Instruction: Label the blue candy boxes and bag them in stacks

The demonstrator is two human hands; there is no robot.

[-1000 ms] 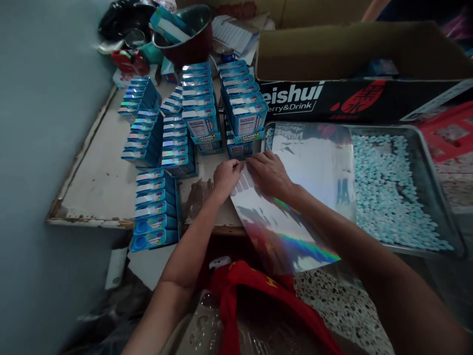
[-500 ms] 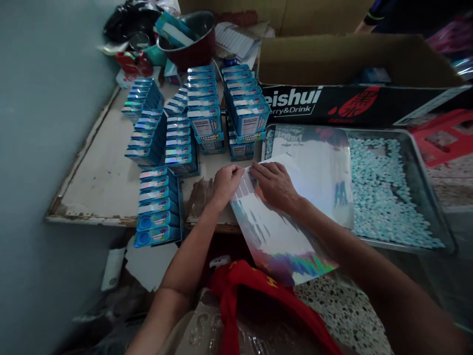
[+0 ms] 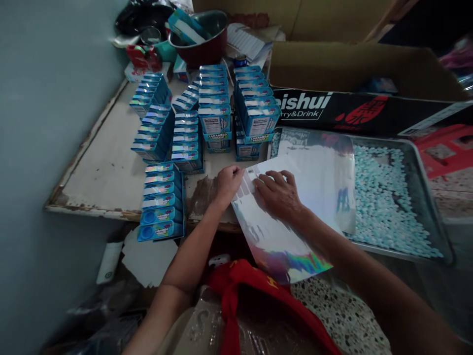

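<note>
A shiny holographic sticker sheet [image 3: 281, 236] lies over the table's front edge and hangs toward my lap. My left hand [image 3: 227, 185] pinches the sheet's upper left corner with its fingers closed. My right hand [image 3: 279, 195] rests on the sheet just to the right, fingers curled and pressing at the small stickers near that corner. A second shiny sheet [image 3: 321, 172] lies underneath, across the left end of a metal tray [image 3: 430, 207]. Stacks of blue candy boxes [image 3: 214, 116] stand just beyond my hands.
The tray holds several pale blue candies [image 3: 380, 197]. A black printed cardboard box [image 3: 351, 111] stands behind it. A red bowl [image 3: 201, 39] and clutter sit at the table's far end. More blue boxes [image 3: 160, 202] lie at the worn front edge. Red cloth [image 3: 258, 296] covers my lap.
The sticker sheet has been lifted and tilted slightly, its lower edge drawn nearer. My right hand slid a little down along the sheet. The view shifted slightly rightward.
</note>
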